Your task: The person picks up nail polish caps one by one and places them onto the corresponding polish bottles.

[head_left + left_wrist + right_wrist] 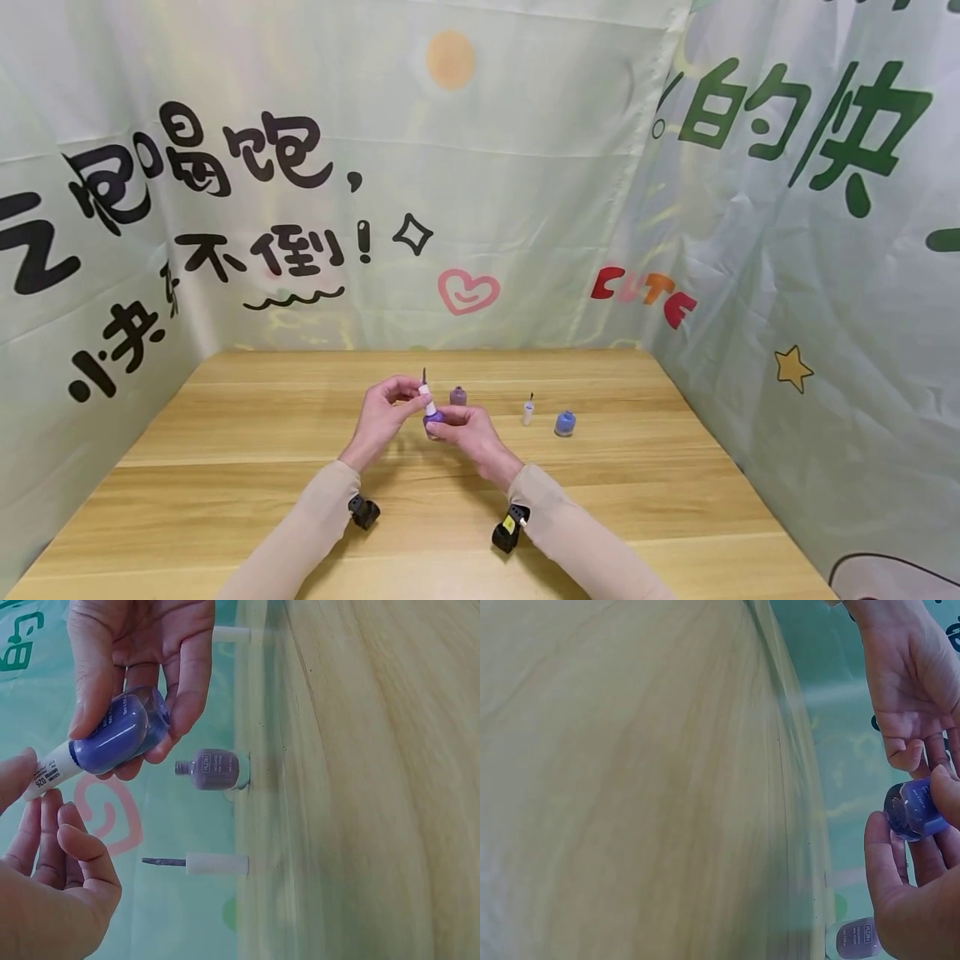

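My right hand (472, 433) holds a purple nail polish bottle (124, 731) between thumb and fingers, tilted above the table. The bottle's white cap (54, 772) sits at its neck, and thumb and fingertips of my left hand (386, 417) pinch it. In the right wrist view the bottle's glass base (904, 814) faces the camera. Just beyond my hands stands an uncapped mauve polish bottle (216, 769). A white brush cap (217, 864) with its dark brush pointing up stands to the left of that bottle.
Farther right on the wooden table (622, 517) stand another white brush cap (528, 412), brush up, and an uncapped blue polish bottle (566, 424). Printed fabric walls (525, 208) enclose the table at the back and sides.
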The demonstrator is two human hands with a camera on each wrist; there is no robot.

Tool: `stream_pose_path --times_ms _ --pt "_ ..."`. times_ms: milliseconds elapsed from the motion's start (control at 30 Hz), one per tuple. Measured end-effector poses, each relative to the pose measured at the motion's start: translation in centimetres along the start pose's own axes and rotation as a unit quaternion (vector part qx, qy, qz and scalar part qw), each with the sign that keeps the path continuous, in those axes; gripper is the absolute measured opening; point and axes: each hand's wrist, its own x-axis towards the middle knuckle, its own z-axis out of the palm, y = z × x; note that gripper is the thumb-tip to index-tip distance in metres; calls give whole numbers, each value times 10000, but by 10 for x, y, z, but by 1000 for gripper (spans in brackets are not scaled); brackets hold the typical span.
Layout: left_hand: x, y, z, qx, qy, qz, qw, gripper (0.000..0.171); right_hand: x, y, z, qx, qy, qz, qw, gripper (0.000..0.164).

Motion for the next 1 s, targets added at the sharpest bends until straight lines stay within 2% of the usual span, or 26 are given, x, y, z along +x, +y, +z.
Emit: stream_pose_path --times_ms 133,400,633,800,1000 --pt "-1 1 0 34 -37 -63 10000 30 -1 0 0 16 5 37 10000 32" --pt "-1 0 0 8 -101 75 9999 29 0 3 0 59 -24 37 10000 33" --pt "-13 25 1 6 -103 10 9999 27 1 3 1 33 -81 -68 9999 33" --pt "-13 24 1 -30 -124 -9 9999 28 0 3 2 -97 -88 -133 9998 33" --pt "-14 27 1 140 -150 -17 9998 23 -1 2 3 -22 -70 -145 9999 34"
